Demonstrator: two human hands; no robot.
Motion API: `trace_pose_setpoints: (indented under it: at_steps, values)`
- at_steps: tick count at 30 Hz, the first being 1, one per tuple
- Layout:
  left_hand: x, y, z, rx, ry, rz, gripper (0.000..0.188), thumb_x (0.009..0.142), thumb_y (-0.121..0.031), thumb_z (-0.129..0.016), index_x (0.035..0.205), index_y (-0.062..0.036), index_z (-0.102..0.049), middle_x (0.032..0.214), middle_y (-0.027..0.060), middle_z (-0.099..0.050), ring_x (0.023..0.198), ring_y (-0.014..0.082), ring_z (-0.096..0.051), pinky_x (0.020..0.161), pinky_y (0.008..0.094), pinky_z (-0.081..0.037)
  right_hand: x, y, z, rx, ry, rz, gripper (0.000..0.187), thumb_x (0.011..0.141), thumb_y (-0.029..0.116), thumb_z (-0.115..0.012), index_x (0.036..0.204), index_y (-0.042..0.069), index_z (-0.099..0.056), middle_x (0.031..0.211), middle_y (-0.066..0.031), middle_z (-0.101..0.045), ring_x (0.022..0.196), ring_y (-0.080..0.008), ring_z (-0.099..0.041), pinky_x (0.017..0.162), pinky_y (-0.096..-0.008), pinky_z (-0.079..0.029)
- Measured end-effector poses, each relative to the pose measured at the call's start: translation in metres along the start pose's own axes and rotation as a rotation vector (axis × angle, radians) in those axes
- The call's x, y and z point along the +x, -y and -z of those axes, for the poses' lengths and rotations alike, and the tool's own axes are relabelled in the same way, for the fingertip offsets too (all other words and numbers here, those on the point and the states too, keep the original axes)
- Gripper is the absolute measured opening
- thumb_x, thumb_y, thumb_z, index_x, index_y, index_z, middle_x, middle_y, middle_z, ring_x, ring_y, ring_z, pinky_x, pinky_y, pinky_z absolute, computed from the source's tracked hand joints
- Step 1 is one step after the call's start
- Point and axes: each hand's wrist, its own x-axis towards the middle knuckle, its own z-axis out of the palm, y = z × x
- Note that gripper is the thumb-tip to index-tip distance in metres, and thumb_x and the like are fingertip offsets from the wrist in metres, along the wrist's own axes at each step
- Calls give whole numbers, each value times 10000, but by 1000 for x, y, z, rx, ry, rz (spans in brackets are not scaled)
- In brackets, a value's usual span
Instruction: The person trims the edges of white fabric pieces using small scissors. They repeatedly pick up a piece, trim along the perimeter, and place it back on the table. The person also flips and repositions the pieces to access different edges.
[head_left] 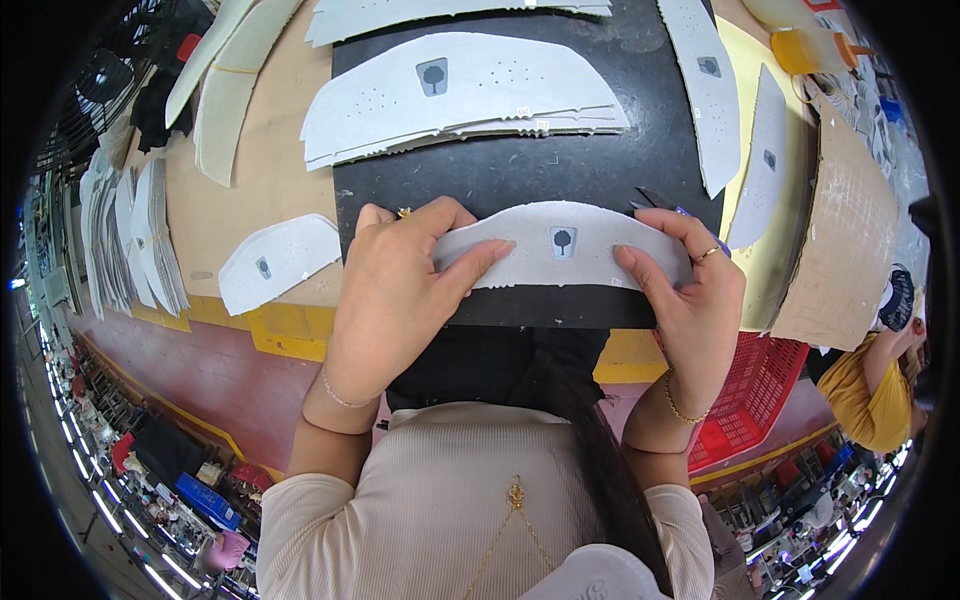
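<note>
A curved light-grey fabric panel (520, 225) with a dark tree patch at its middle is stretched between my two hands at the near edge of the black mat (530, 170). My left hand (400, 280) pinches its left end, thumb on top and fingers behind. At the other end, my right hand (690, 270) grips the panel the same way. Small dark-bladed snips (655, 199) with a purple handle show behind my right fingers; whether they are held or lying there, I cannot tell. Just beyond, a stack of similar panels (460, 85) lies on the mat.
A single panel (280, 262) lies to the left, near bundled panels (150, 235). More panels (705, 100) lie at the right, by a cardboard sheet (840, 230) and an orange-yellow bottle (810, 50). A red basket (745, 400) stands below the table edge. Another person (870, 395) is at far right.
</note>
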Motion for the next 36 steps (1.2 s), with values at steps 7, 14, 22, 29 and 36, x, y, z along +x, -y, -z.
trace_pose_setpoints:
  at_steps: [7,14,22,29,36]
  values:
    - [-1,-1,-1,6,-13,6,244,851,-288,-757,831,-54,-692,526,82,-587,477,219,-414,705,332,-321,0,4,-1,-12,-3,-21,270,775,129,-809,1011,37,-717,849,-110,-702,656,-180,-629,586,-272,-477]
    - [-2,0,-2,5,-27,-6,236,855,-285,-754,830,-58,-692,537,81,-592,498,222,-403,703,334,-320,0,2,-3,-23,-14,12,275,777,130,-809,1018,37,-715,877,-124,-705,681,-206,-645,614,-283,-495]
    - [-2,3,-4,34,-40,-25,237,858,-274,-749,838,-48,-681,544,90,-594,499,227,-399,705,338,-321,0,4,-4,-34,-9,5,270,779,123,-806,1018,37,-713,877,-117,-699,676,-205,-634,590,-287,-486]
    - [-2,-2,-2,12,-20,-18,227,863,-259,-742,834,-46,-669,537,86,-590,483,224,-459,713,334,-322,0,6,-3,-69,-16,47,258,792,111,-795,1024,43,-705,888,-110,-694,666,-208,-627,568,-277,-477]
    - [-2,-2,-4,22,-36,-35,229,864,-261,-741,831,-47,-665,529,86,-588,480,225,-471,716,336,-324,-1,9,-4,-111,-24,101,229,810,90,-773,1021,43,-696,893,-109,-691,664,-210,-634,550,-279,-481]
